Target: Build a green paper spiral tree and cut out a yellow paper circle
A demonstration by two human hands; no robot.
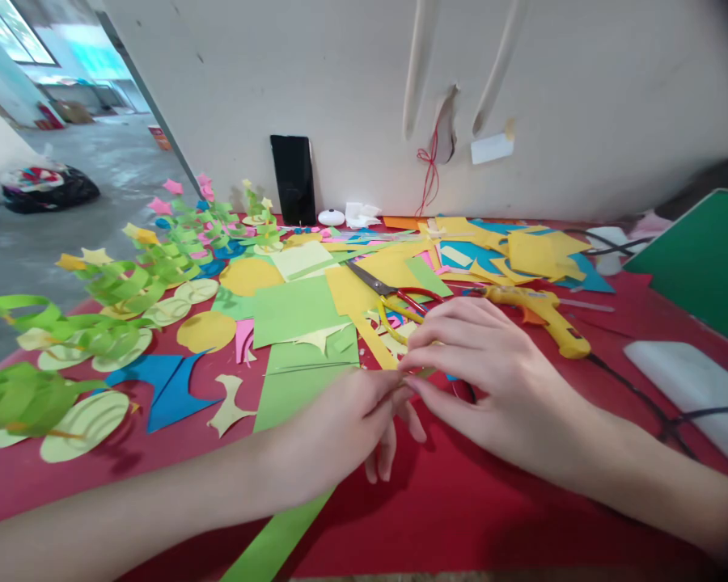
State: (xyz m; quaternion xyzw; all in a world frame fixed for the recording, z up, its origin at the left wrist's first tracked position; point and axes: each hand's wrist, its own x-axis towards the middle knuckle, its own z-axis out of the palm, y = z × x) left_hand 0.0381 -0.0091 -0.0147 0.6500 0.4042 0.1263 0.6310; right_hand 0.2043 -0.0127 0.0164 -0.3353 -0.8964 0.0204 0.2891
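Note:
My left hand (345, 416) and my right hand (488, 360) meet over the front middle of the red table, fingertips pinched together. A small olive-yellow bit shows between them, mostly hidden by the fingers, so I cannot make out what it is. Just beyond my right hand lie scissors (373, 280) with red and yellow handles. A yellow glue gun (543, 307) rests to the right of them. Beneath my left wrist runs a long green paper strip (285, 537). Green paper sheets (300, 311) and yellow paper (376, 275) lie beyond the hands.
Curled green paper figures with star tops (118, 283) stand along the left. Blue paper scraps (163, 380) and yellow discs (206, 331) lie nearby. A black phone (294, 179) leans on the back wall. At right are a white block (692, 388), cables and a green board (704, 267).

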